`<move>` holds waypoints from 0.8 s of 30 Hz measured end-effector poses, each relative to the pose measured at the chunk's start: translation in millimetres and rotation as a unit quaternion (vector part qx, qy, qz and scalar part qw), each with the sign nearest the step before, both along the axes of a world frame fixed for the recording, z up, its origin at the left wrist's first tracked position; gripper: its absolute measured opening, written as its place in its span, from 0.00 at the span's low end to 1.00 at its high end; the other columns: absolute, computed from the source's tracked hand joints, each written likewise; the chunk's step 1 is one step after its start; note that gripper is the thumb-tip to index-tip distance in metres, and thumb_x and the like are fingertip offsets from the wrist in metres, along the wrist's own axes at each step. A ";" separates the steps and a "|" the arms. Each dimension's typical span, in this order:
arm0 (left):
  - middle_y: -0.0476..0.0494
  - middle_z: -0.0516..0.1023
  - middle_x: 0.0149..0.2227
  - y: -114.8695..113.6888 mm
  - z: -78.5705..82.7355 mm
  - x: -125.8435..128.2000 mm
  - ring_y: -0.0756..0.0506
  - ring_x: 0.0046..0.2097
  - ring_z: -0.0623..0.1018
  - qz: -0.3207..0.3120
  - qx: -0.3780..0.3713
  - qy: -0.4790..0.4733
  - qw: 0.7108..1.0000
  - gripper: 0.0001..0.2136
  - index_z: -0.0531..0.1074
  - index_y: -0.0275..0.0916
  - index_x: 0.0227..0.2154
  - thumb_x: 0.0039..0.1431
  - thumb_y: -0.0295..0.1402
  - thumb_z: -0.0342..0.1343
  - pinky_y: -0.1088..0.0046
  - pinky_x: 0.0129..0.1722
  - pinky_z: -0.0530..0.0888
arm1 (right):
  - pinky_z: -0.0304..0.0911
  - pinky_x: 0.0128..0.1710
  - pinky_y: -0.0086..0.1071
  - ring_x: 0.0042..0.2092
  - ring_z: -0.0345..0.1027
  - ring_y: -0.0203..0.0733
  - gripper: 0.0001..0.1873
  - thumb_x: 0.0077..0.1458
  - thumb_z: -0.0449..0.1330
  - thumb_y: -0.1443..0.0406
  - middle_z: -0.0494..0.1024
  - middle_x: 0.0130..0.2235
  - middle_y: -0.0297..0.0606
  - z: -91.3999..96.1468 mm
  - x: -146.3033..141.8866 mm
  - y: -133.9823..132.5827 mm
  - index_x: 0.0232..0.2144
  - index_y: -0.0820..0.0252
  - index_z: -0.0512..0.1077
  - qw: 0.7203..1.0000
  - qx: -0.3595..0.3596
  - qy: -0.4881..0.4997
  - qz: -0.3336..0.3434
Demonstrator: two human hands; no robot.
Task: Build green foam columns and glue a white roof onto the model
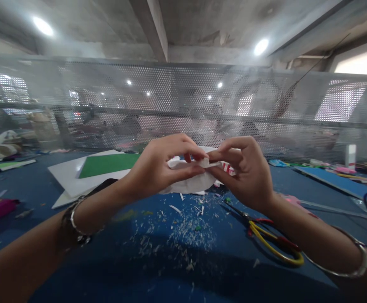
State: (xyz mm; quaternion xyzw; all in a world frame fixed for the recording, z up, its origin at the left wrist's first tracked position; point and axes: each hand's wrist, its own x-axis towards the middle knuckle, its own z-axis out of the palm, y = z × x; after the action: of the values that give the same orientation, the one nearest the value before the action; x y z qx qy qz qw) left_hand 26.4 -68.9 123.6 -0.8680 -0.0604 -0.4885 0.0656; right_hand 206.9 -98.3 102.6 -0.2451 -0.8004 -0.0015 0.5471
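Both hands meet in the middle of the view, above the blue tabletop. Between thumb and fingers, my left hand point(164, 164) pinches a thin white sheet point(189, 183) that looks like soft paper or cloth. My right hand point(249, 172) is closed on the same sheet at its right side, fingertips touching those of the left. The sheet is bunched at the top and hangs loosely below; its full shape is hidden by the fingers. Scissors point(271, 240) with yellow and red handles lie on the table below my right hand, blades pointing up and left.
Small white scraps point(192, 231) litter the blue table point(114, 261). A green sheet point(104, 165) rests on white sheets point(65, 179) at left. A magenta item point(0, 210) is at far left, a blue board point(337, 181) at right. A perforated metal screen point(170, 101) stands behind.
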 end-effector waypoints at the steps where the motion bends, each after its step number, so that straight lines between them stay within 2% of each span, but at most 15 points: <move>1: 0.48 0.74 0.31 0.4 0.8 -0.2 0.53 0.31 0.73 -0.005 -0.026 0.008 1.000 0.06 0.72 0.37 0.31 0.49 0.29 0.59 0.78 0.33 0.71 | 0.67 0.35 0.31 0.37 0.73 0.36 0.15 0.48 0.60 0.66 0.76 0.32 0.31 0.8 -0.3 -0.3 0.35 0.54 0.56 1.000 -0.006 0.002 -0.003; 6: 0.47 0.75 0.36 4.2 1.0 -2.1 0.51 0.34 0.73 -0.061 -0.082 0.023 0.994 0.06 0.71 0.39 0.33 0.50 0.29 0.58 0.76 0.34 0.72 | 0.68 0.34 0.27 0.35 0.73 0.34 0.13 0.46 0.62 0.66 0.74 0.30 0.30 5.3 -1.8 -1.7 0.32 0.56 0.59 1.000 -0.005 0.011 0.011; 10: 0.48 0.76 0.34 3.7 0.8 -3.1 0.52 0.34 0.74 -0.041 -0.065 0.022 0.997 0.06 0.71 0.40 0.33 0.50 0.29 0.58 0.77 0.35 0.71 | 0.67 0.34 0.24 0.35 0.71 0.31 0.10 0.47 0.61 0.68 0.73 0.31 0.31 6.6 -2.5 -2.2 0.31 0.58 0.62 1.000 0.002 0.006 0.031; 15: 0.48 0.76 0.32 3.3 1.1 -3.4 0.53 0.31 0.73 -0.021 -0.028 -0.010 0.999 0.05 0.72 0.38 0.33 0.51 0.29 0.58 0.78 0.34 0.71 | 0.64 0.28 0.22 0.31 0.69 0.28 0.08 0.52 0.55 0.69 0.73 0.29 0.29 7.3 0.7 -2.9 0.36 0.57 0.61 1.000 -0.012 -0.006 0.025; 19: 0.50 0.77 0.31 6.9 -0.4 -1.5 0.53 0.31 0.74 -0.026 -0.086 -0.021 0.996 0.04 0.71 0.39 0.31 0.51 0.31 0.58 0.79 0.30 0.71 | 0.62 0.28 0.22 0.31 0.67 0.27 0.07 0.52 0.55 0.71 0.72 0.31 0.29 11.4 4.0 -2.9 0.35 0.57 0.63 0.998 0.045 -0.043 0.009; 24: 0.48 0.77 0.32 13.0 -2.6 0.6 0.50 0.34 0.76 -0.044 -0.149 -0.021 0.988 0.06 0.71 0.37 0.30 0.52 0.34 0.56 0.79 0.31 0.73 | 0.61 0.28 0.22 0.28 0.65 0.26 0.08 0.52 0.55 0.72 0.74 0.31 0.28 20.3 6.3 -7.8 0.34 0.55 0.66 0.982 0.096 -0.164 -0.004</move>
State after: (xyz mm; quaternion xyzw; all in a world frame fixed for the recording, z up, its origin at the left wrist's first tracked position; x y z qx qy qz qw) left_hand 26.9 -55.9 121.0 -0.8595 -0.0955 -0.4946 -0.0870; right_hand 213.2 -106.2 122.9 -0.1909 -0.8743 -0.1204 0.4298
